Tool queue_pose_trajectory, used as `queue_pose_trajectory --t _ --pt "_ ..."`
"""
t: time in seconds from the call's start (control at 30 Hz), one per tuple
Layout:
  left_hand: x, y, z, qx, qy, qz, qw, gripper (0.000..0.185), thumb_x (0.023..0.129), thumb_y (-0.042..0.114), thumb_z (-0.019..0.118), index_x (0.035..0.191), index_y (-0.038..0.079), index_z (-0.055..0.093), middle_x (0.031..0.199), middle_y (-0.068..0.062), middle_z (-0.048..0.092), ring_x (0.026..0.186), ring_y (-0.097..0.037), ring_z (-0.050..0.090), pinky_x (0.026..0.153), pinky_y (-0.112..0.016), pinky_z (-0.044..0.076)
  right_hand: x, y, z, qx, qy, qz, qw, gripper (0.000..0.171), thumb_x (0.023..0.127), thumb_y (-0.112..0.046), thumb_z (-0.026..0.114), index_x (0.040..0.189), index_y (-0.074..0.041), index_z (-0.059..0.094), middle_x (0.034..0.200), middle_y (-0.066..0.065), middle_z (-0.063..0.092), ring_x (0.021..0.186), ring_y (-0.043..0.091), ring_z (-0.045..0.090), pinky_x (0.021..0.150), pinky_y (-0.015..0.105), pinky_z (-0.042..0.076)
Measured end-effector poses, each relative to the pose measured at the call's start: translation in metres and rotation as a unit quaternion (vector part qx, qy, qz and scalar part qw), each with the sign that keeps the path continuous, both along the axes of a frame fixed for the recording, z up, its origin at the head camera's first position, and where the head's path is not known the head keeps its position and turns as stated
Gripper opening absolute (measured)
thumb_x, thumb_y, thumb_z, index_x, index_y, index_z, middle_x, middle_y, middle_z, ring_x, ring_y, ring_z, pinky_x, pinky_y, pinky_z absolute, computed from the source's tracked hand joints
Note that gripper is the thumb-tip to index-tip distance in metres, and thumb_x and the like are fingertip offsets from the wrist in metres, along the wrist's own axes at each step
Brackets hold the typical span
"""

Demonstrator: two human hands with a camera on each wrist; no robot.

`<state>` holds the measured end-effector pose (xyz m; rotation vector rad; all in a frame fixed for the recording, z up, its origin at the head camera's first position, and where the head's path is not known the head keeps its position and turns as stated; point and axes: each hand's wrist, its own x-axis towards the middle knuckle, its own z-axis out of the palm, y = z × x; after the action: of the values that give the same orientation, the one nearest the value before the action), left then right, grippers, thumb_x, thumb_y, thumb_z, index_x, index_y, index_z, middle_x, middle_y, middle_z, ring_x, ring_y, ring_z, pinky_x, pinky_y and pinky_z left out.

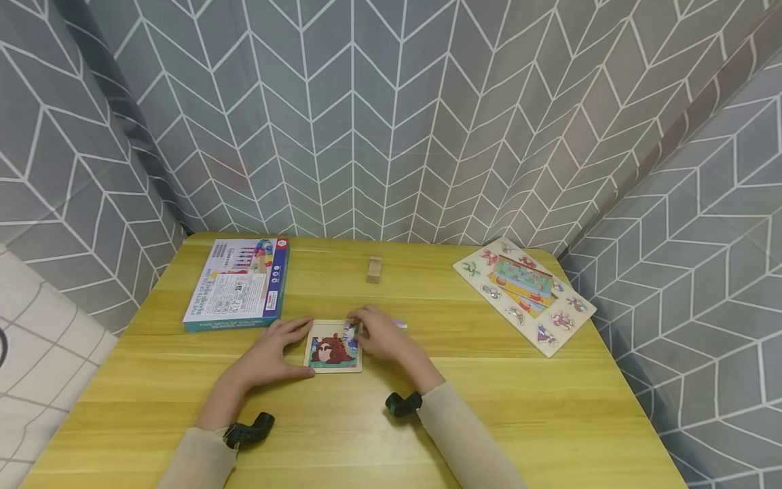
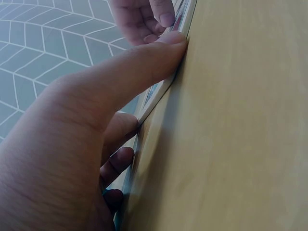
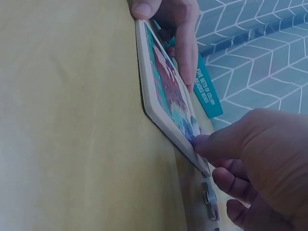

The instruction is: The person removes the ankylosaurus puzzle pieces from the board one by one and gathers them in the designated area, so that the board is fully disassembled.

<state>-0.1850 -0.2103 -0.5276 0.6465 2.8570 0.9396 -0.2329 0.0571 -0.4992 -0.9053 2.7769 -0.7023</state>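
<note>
A small wooden jigsaw tray (image 1: 337, 370) lies flat on the table, filled with a picture of a red-brown hedgehog on blue and green. My left hand (image 1: 271, 353) holds its left side, thumb at the near corner and index finger at the far corner. Over the tray's far right corner, my right hand (image 1: 381, 333) pinches a bluish puzzle piece (image 1: 349, 331) between thumb and fingers. The thumb presses close to the picture surface in the right wrist view, and the fingers partly hide the piece. Just right of that hand lies a loose purple-white piece (image 1: 400, 324).
A boxed toy set (image 1: 238, 282) lies at the back left, just beyond my left hand. Near the back edge is a small wooden block (image 1: 374, 269). On the right, a peg puzzle board (image 1: 531, 331) carries several picture cards (image 1: 524, 275). Patterned curtains (image 1: 379, 122) surround the table.
</note>
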Motion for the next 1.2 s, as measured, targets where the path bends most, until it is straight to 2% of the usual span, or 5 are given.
queue_pose_trajectory --t 0.23,0.57,0.83,1.07,1.2 --pt "-0.0005 0.0 0.0001 -0.002 0.001 0.001 1.0 0.101 0.071 0.064 0.079 0.152 0.017 0.042 0.158 -0.001 0.035 0.133 -0.028 0.033 0.106 -0.06 0.033 -0.0022 0.0024 0.0023 -0.002 -0.005 0.003 1.0 0.035 0.094 -0.012 0.066 0.13 -0.01 0.065 0.117 0.005 0.06 0.092 0.012 0.053 0.078 0.022 0.047" --pt "-0.0009 -0.0006 -0.0013 -0.004 -0.001 0.002 1.0 0.102 0.07 0.066 0.078 0.152 0.018 0.042 0.159 -0.002 0.035 0.131 -0.028 0.034 0.105 -0.06 0.035 -0.005 0.0035 0.0048 0.014 0.011 0.019 1.0 0.033 0.094 -0.015 0.068 0.126 -0.011 0.067 0.119 0.005 0.064 0.094 0.012 0.057 0.083 0.026 0.049" --pt "0.0001 -0.0002 -0.0015 -0.002 -0.002 0.004 1.0 0.102 0.07 0.065 0.079 0.152 0.017 0.042 0.158 -0.002 0.036 0.13 -0.027 0.035 0.104 -0.06 0.035 -0.0052 0.0022 0.0059 0.04 0.025 0.029 0.998 0.031 0.095 -0.016 0.066 0.126 -0.015 0.069 0.116 0.004 0.064 0.097 0.015 0.057 0.088 0.039 0.044" --pt "-0.0003 -0.0004 -0.0025 -0.001 0.0 0.002 1.0 0.101 0.07 0.066 0.078 0.151 0.017 0.043 0.158 -0.002 0.036 0.132 -0.028 0.034 0.105 -0.06 0.035 -0.0026 -0.0003 0.0047 0.052 0.022 0.008 0.998 0.032 0.098 -0.017 0.062 0.13 -0.014 0.066 0.123 0.006 0.06 0.112 0.021 0.057 0.105 0.059 0.039" --pt "-0.0006 -0.0007 -0.0026 0.0 0.001 0.002 1.0 0.101 0.07 0.066 0.078 0.151 0.017 0.043 0.158 -0.002 0.036 0.132 -0.028 0.034 0.105 -0.06 0.035 -0.0015 -0.0007 0.0047 0.054 0.032 0.003 0.998 0.032 0.098 -0.018 0.062 0.13 -0.013 0.066 0.126 0.006 0.06 0.117 0.022 0.055 0.105 0.056 0.039"
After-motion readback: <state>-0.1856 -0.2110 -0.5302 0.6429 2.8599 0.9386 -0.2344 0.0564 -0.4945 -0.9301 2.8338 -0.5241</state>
